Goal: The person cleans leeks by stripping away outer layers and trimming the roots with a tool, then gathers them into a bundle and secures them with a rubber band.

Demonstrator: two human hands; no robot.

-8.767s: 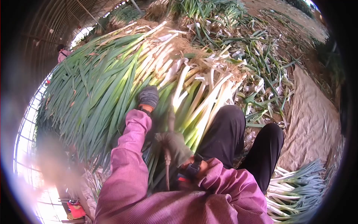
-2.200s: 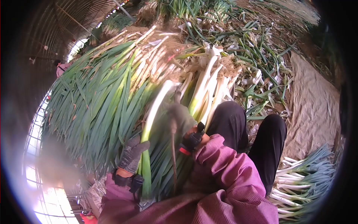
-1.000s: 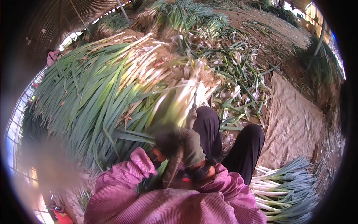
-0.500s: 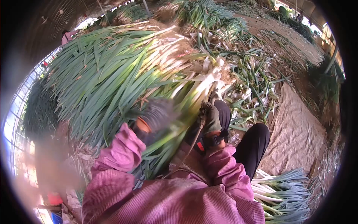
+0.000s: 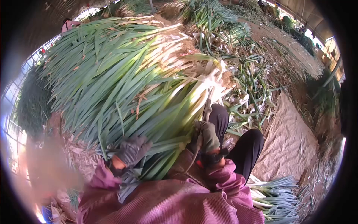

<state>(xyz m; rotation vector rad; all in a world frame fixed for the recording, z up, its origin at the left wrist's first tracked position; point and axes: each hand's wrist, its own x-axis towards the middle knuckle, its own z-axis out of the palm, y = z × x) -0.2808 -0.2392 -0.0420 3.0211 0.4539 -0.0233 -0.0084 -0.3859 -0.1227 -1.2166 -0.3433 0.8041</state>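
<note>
My left hand (image 5: pixel 132 151), in a dark grey glove, is low on the left, its fingers curled over the leaf ends of green onions (image 5: pixel 167 143). Those leaves run up and right toward pale stalks in the lit part of the pile. My right hand (image 5: pixel 209 137), in a greenish glove, is closed around a hose with a nozzle (image 5: pixel 208 109), its tip pointing up at the white stalks (image 5: pixel 203 89). From that hand, the hose (image 5: pixel 192 161) curves down to my lap. Exactly how the left fingertips grip is hard to see.
A large heap of green onions (image 5: pixel 100 71) fills the left and centre. Stripped leaves and skins (image 5: pixel 250 89) litter the ground right of it. A tan cloth (image 5: pixel 289 138) lies right of my knees, near a bundle of trimmed onions (image 5: pixel 278 198). Another person (image 5: pixel 69 25) is far back left.
My left hand has moved down and left across the leaves, from mid-pile to near my sleeve. My right hand has shifted slightly down and left, still around the hose. The view has tilted a little.
</note>
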